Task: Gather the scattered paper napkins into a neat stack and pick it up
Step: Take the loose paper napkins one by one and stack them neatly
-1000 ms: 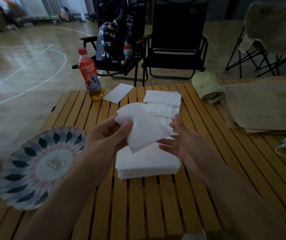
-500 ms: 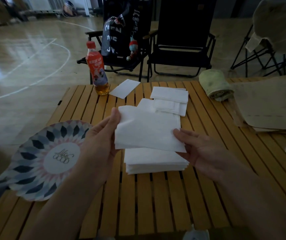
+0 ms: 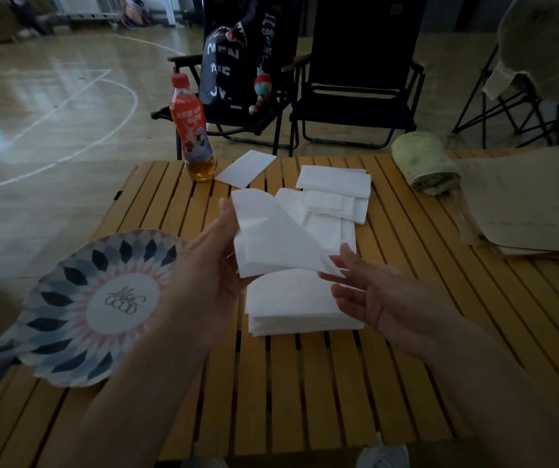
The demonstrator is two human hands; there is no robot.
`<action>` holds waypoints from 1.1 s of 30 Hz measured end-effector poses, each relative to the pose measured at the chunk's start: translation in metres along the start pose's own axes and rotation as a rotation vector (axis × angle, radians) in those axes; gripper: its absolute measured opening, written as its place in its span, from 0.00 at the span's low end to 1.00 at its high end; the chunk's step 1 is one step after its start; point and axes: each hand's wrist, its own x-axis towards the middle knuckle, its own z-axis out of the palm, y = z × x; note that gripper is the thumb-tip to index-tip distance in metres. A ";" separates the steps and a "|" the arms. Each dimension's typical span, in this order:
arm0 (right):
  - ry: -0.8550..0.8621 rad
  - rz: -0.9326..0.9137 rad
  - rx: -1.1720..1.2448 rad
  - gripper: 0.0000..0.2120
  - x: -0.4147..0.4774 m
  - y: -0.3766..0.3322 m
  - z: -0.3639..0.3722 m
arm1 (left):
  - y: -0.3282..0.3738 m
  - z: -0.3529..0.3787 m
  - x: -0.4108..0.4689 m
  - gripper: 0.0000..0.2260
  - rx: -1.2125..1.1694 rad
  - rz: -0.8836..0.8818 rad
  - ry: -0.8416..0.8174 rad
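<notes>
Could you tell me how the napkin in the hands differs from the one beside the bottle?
The held napkin is raised and bent, gripped by the left hand; the lone napkin beside the bottle lies flat on the table, untouched. Both are white paper.

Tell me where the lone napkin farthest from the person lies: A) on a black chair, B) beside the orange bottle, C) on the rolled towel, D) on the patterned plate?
B: the lone napkin lies flat just right of the bottle, near the far edge.
</notes>
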 end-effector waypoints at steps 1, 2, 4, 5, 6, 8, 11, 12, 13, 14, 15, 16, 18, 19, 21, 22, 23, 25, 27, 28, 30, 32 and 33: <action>-0.018 0.011 -0.011 0.21 -0.001 0.000 0.000 | 0.000 0.001 0.001 0.18 -0.014 -0.008 -0.022; -0.032 0.022 -0.025 0.20 -0.001 0.000 -0.001 | 0.000 0.002 0.001 0.18 -0.015 -0.016 -0.031; -0.043 0.036 -0.037 0.19 0.000 0.000 -0.003 | -0.002 0.004 0.001 0.17 0.018 -0.020 -0.012; -0.044 0.034 -0.041 0.19 0.000 -0.001 -0.003 | -0.004 0.004 0.001 0.17 0.035 -0.015 0.004; -0.043 0.028 -0.048 0.19 0.000 -0.001 -0.003 | -0.005 0.004 0.001 0.16 0.050 -0.006 0.017; -0.028 0.001 -0.111 0.20 0.000 0.001 -0.002 | -0.006 0.004 0.000 0.16 0.077 0.003 0.018; -0.026 -0.068 -0.279 0.22 0.000 0.007 0.004 | -0.007 0.003 0.000 0.17 0.132 -0.041 -0.006; -0.048 -0.082 -0.320 0.23 0.000 0.009 0.007 | -0.008 0.003 0.000 0.18 0.160 -0.064 -0.012; -0.075 -0.083 -0.352 0.25 0.000 0.010 0.010 | -0.010 0.003 0.000 0.19 0.186 -0.091 -0.016; -0.109 -0.078 -0.377 0.29 -0.001 0.011 0.014 | -0.012 0.004 0.000 0.20 0.207 -0.117 -0.018; -0.153 -0.073 -0.393 0.32 -0.003 0.011 0.017 | -0.015 0.005 -0.001 0.20 0.222 -0.137 -0.012; -0.212 -0.078 -0.398 0.33 -0.005 0.010 0.020 | -0.019 0.006 0.000 0.19 0.246 -0.146 -0.004; -0.365 -0.111 -0.382 0.35 -0.011 0.009 0.023 | -0.026 0.011 -0.001 0.17 0.311 -0.146 0.017; -0.416 -0.127 -0.388 0.38 -0.015 0.009 0.023 | -0.028 0.014 -0.002 0.17 0.327 -0.143 0.027; -0.436 -0.164 -0.445 0.43 -0.019 0.010 0.023 | -0.031 0.018 -0.003 0.17 0.319 -0.124 0.057; -0.417 -0.191 -0.473 0.41 -0.020 0.010 0.022 | -0.031 0.019 -0.003 0.17 0.310 -0.102 0.077; -0.389 -0.215 -0.488 0.36 -0.020 0.010 0.021 | -0.030 0.019 -0.003 0.17 0.299 -0.081 0.095; -0.345 -0.227 -0.486 0.26 -0.020 0.010 0.019 | -0.030 0.018 -0.003 0.16 0.271 -0.052 0.117; -0.289 -0.202 -0.468 0.20 -0.016 0.011 0.015 | -0.026 0.014 -0.003 0.12 0.210 -0.027 0.129; -0.239 -0.187 -0.467 0.19 -0.013 0.010 0.013 | -0.023 0.012 -0.003 0.10 0.178 -0.003 0.130; -0.117 -0.159 -0.443 0.17 -0.007 0.008 0.007 | -0.013 0.004 -0.002 0.09 0.112 0.049 0.171; 0.031 -0.144 -0.434 0.15 -0.004 0.004 0.002 | -0.002 -0.005 0.001 0.11 0.098 0.117 0.263; 0.109 -0.151 -0.505 0.14 -0.003 0.003 -0.001 | 0.004 -0.009 0.003 0.12 0.117 0.164 0.305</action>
